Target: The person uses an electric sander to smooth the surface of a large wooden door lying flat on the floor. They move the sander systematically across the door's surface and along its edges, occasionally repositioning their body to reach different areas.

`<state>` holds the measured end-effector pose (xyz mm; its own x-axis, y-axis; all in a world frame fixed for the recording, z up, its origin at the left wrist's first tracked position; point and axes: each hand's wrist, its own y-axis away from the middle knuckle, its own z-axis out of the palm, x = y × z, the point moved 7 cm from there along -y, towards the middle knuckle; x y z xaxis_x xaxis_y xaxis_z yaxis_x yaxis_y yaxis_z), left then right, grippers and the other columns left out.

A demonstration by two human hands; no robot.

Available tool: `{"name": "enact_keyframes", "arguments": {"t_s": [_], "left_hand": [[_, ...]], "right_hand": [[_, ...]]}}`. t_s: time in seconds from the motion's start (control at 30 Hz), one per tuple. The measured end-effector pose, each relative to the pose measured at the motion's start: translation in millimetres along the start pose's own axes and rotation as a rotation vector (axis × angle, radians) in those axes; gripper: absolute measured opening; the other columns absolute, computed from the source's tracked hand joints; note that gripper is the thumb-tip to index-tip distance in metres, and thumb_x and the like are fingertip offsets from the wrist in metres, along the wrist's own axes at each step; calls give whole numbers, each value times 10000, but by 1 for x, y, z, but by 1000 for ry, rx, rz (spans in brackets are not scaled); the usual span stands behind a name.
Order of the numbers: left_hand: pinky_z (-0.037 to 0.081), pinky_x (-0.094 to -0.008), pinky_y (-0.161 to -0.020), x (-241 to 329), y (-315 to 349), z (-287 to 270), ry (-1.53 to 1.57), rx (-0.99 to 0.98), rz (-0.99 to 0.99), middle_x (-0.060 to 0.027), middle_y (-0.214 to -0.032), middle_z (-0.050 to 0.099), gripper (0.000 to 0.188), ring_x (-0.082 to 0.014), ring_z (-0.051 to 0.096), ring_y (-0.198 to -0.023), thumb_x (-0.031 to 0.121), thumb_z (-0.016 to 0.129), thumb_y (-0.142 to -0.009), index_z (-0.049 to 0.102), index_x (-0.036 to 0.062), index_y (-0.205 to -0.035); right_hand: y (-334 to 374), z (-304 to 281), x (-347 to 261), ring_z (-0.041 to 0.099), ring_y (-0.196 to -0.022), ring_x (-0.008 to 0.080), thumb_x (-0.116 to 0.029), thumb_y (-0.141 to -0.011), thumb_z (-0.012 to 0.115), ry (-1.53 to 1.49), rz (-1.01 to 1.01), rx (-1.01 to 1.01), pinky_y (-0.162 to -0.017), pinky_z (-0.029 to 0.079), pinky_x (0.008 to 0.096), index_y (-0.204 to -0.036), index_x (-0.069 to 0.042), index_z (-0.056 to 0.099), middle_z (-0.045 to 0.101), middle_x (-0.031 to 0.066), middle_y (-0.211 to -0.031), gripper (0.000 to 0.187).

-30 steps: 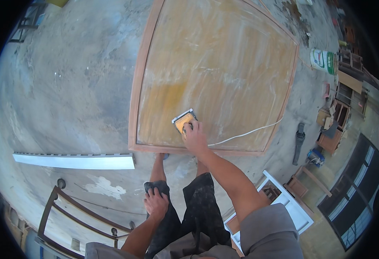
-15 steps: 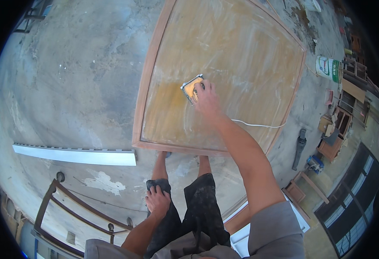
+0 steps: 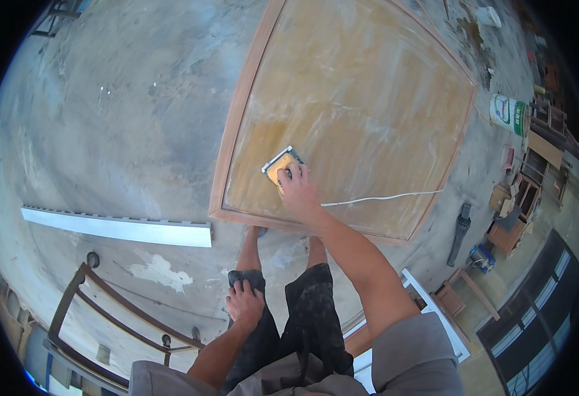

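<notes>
My right hand (image 3: 301,191) is wrapped over a yellow-orange electric sander (image 3: 280,168) with a square base. The sander sits on a large wooden panel (image 3: 362,99), near the panel's lower left corner. Pale dust streaks cover much of the yellowish surface, and a lighter reddish wood frame (image 3: 238,112) runs along its edges. From beneath my right wrist a white cord (image 3: 385,197) stretches to the right across the panel. My left hand (image 3: 244,303) rests on my left knee, fingers spread over the dark, dusty shorts, holding nothing.
A long white slatted strip (image 3: 115,228) lies on the concrete floor at left. Below it stands a dark metal frame on casters (image 3: 82,297). To the right are a white-and-green bucket (image 3: 508,113), a dark elongated tool (image 3: 459,234) and wooden pieces (image 3: 507,231).
My right hand has drawn the sander toward me and slightly left over the panel, and the cord has straightened. My left hand stays on the knee.
</notes>
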<state>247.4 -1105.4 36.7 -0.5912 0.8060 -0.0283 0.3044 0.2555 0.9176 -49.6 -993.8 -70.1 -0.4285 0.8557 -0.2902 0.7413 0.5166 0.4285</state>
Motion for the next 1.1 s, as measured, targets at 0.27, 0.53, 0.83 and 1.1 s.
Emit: {"name": "enact_keyframes", "arguments": {"t_s": [0.27, 0.53, 0.83, 1.1], "left_hand": [[472, -509, -997, 1, 0, 0, 7, 42, 5, -161, -1294, 599, 445, -364, 561, -1218, 326, 615, -914, 636, 53, -1264], [473, -518, -990, 0, -1, 2, 9, 49, 13, -164, -1300, 597, 437, -365, 562, -1212, 327, 618, -909, 639, 51, -1248], [476, -508, -952, -2, 3, 6, -21, 113, 38, -144, -1267, 598, 386, -346, 568, -1191, 328, 608, -925, 643, 66, -1207], [474, -508, -956, -2, 3, 5, -14, 94, 19, -140, -1258, 598, 384, -347, 566, -1197, 327, 611, -924, 643, 64, -1203]], "right_hand": [[17, 8, -18, 525, -1172, 339, -105, -837, 689, -62, -176, -9, -807, 614, 446, -1151, -156, 603, 509, 109, -1190, 330], [-98, -59, 45, 531, -1184, 363, -144, -794, 786, -1, -93, 117, -853, 603, 469, -1220, -153, 563, 508, 104, -1249, 481], [-96, -51, 20, 526, -1211, 335, -236, -833, 798, 54, 19, 55, -833, 606, 467, -1238, -160, 538, 507, 99, -1243, 488], [10, 15, -64, 530, -1161, 319, -161, -859, 694, -4, -216, -22, -729, 626, 378, -1137, -139, 609, 527, 94, -1150, 292]]}}
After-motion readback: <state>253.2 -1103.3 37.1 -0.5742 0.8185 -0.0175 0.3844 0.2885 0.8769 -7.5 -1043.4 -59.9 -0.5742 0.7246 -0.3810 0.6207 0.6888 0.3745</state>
